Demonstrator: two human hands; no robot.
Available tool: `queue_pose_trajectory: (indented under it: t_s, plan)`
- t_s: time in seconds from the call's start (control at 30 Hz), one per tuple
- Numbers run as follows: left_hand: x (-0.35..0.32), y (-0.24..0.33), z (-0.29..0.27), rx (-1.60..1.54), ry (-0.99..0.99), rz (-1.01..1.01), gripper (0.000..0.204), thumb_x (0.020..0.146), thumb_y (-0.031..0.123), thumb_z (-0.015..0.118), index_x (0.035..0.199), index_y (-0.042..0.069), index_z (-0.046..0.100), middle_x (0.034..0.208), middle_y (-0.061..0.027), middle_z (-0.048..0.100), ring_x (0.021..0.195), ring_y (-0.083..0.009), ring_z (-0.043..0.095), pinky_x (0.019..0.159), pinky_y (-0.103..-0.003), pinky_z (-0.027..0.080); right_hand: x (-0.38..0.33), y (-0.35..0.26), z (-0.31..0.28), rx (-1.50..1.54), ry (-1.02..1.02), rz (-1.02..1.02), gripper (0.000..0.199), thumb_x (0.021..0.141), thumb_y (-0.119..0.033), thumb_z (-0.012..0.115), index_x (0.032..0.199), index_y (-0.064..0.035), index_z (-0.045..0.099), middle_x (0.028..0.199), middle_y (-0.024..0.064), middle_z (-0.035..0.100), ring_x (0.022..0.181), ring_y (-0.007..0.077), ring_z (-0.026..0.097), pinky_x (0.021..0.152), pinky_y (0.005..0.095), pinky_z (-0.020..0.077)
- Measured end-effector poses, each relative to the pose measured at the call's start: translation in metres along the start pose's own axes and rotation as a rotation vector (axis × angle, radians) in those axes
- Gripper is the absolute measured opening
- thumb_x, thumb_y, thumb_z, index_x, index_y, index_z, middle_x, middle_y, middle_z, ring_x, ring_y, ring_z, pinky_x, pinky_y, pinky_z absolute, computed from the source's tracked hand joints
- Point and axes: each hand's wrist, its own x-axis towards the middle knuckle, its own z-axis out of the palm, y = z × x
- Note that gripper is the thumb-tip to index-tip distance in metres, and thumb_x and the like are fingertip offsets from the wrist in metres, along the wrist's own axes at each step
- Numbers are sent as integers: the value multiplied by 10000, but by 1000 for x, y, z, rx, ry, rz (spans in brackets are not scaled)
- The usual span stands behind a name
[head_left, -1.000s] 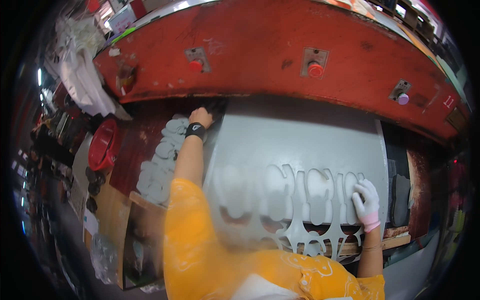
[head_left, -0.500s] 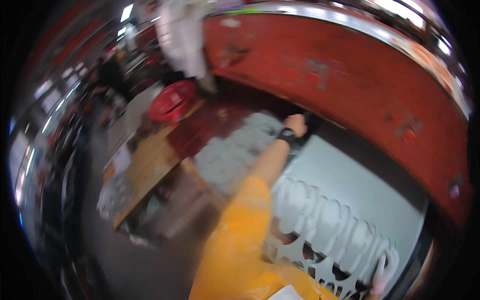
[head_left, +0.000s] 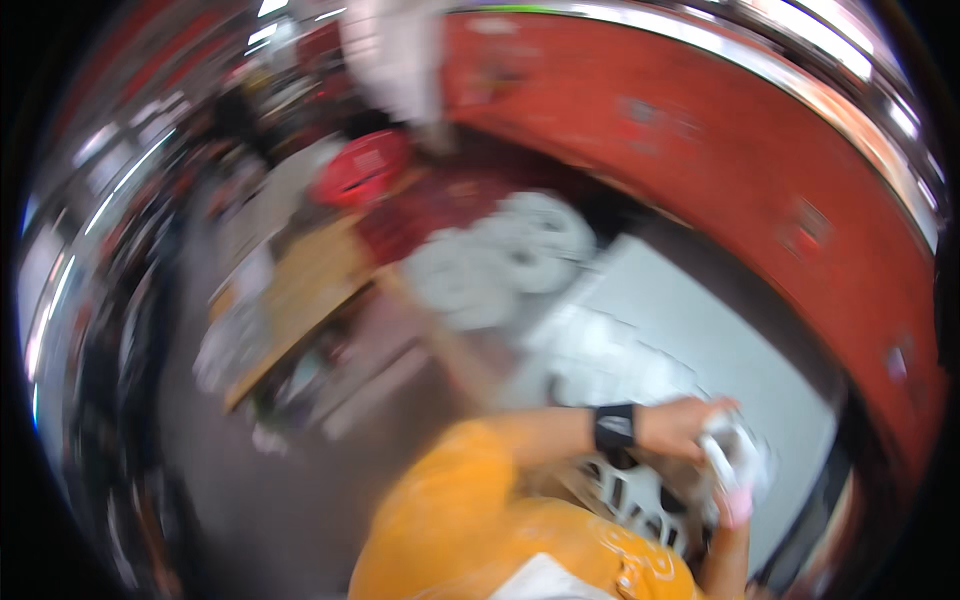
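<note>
My left hand (head_left: pixel 672 427) is bare, with a black band (head_left: pixel 614 427) at the wrist. Its fingers bend in against my right hand (head_left: pixel 742 462), which wears a white glove with a pink cuff. The two hands meet over a pale grey-white sheet (head_left: pixel 745 350) with several cut-out openings. The gloved fingers look curled, but motion smears them, and whatever lies between the hands is too blurred to make out. Beside my left hand, a row of overlapping white flat pieces (head_left: pixel 610 360) lies on the sheet.
Beyond the sheet runs a long red metal panel (head_left: pixel 720 190). Rounded white pieces (head_left: pixel 465 275) lie in piles on a dark red surface left of the sheet. Farther left are a red round plastic basket or stool (head_left: pixel 363 167) and a wooden table (head_left: pixel 310 285) with a clear plastic bag.
My left hand has come back from the far-left corner of the sheet, near the red panel, to my right hand. The gloved hand has risen somewhat, and the view has shifted slightly.
</note>
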Motion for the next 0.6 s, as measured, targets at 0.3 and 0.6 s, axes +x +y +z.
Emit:
queue_pose_trajectory:
  t_s: [0.3,0.6]
  plan:
    - [154,-154,-132,320,303,-184,675,794,124,714,1407,35,445,1190,-141,615,1042,-243,585,902,-360,464,36,106,-238,-104,1102,-52,291,906,-231,651,1087,-8,601,865,15,610,732,72,566,592,227,463]
    - [166,-250,-227,1062,265,-99,570,857,187,640,1394,86,477,1419,-195,453,1325,-364,392,1126,-463,257,-13,152,-314,-749,1211,331,729,804,-437,684,1377,-38,475,1315,229,551,1240,398,487,1079,436,363]
